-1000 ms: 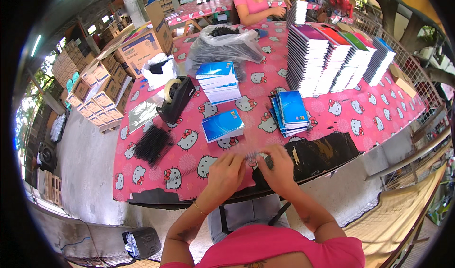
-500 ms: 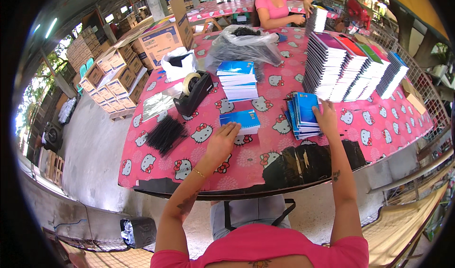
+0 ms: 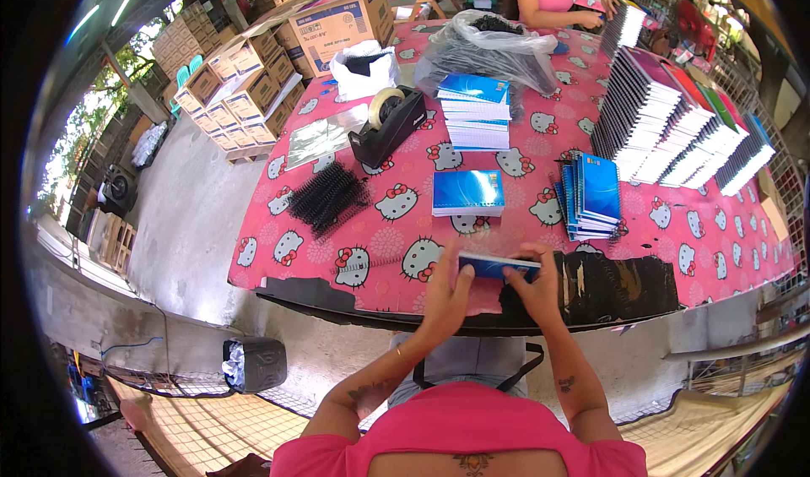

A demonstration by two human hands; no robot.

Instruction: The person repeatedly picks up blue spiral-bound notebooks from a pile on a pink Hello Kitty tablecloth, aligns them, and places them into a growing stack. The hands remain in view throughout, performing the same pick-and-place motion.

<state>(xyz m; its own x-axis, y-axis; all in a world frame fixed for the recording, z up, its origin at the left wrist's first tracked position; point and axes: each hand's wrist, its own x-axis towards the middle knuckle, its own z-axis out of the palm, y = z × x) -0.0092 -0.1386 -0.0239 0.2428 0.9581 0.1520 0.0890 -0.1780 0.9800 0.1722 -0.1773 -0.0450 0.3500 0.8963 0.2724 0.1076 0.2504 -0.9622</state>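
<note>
My left hand (image 3: 447, 295) and my right hand (image 3: 537, 287) hold a small blue-covered notebook (image 3: 485, 268) between them, tilted above the front edge of the table. Thumbs rest on the cover; whether a coil is in its edge I cannot make out. Just beyond it sits a low stack of blue notebooks (image 3: 467, 193). A taller stack of the same kind (image 3: 474, 116) stands farther back. To the right lies a small pile of coil-bound blue notebooks (image 3: 596, 190). One loose black coil (image 3: 368, 266) lies left of my hands, near a heap of black plastic coils (image 3: 327, 198).
A black tape dispenser (image 3: 388, 131), a white bag (image 3: 364, 72) and a clear bag of coils (image 3: 485, 51) stand at the back. Tall stacks of spiral notebooks (image 3: 637, 118) line the right. Cartons (image 3: 337, 29) stand behind, and a person in pink (image 3: 548, 0) works across the table.
My left hand has left the low stack and my right hand the bound pile. Both have come together near the front edge, holding a notebook. The view has shifted.
</note>
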